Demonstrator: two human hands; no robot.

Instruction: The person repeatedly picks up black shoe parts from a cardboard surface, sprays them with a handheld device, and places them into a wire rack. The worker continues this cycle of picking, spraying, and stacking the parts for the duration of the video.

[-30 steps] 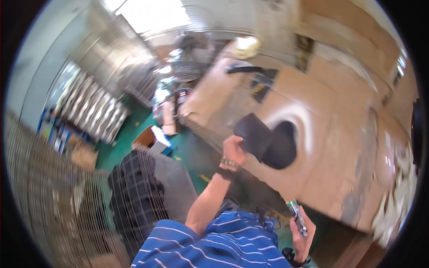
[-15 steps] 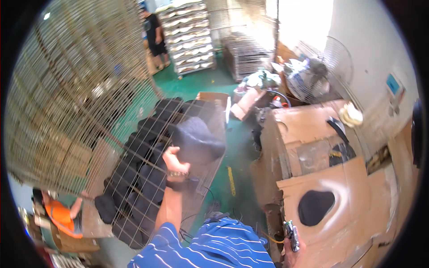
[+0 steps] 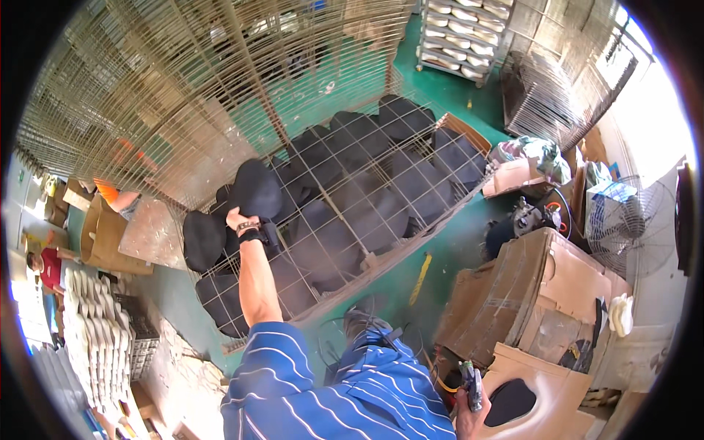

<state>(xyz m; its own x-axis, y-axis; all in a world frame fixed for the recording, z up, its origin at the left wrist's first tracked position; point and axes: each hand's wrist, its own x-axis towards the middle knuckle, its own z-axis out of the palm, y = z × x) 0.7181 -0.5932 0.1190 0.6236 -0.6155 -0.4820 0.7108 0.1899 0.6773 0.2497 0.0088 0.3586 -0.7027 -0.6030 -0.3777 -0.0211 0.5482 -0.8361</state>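
Note:
My left hand (image 3: 240,220) reaches out over the wire rack (image 3: 369,259) and grips the near edge of a rounded black pad (image 3: 257,192). Several similar black pads (image 3: 370,204) lie on the rack's wires, some overlapping. Whether the held pad touches those beneath it, I cannot tell. My right hand (image 3: 469,418), low at the right, is closed around a small metal spray gun (image 3: 473,389). Beside it, one more black pad (image 3: 512,402) lies on a cardboard sheet (image 3: 543,372), with a whitish film around it.
Upright wire racks (image 3: 271,110) stand along the rack's far left side. Cardboard boxes (image 3: 499,293) fill the right, with a fan (image 3: 631,220) behind. A shelf trolley of pale pieces (image 3: 462,37) is at the back. People in orange (image 3: 106,192) and red (image 3: 51,268) are at left.
My view has turned left, showing more of the rack. My left hand has carried the black pad farther over the rack. My right hand keeps hold of the spray gun.

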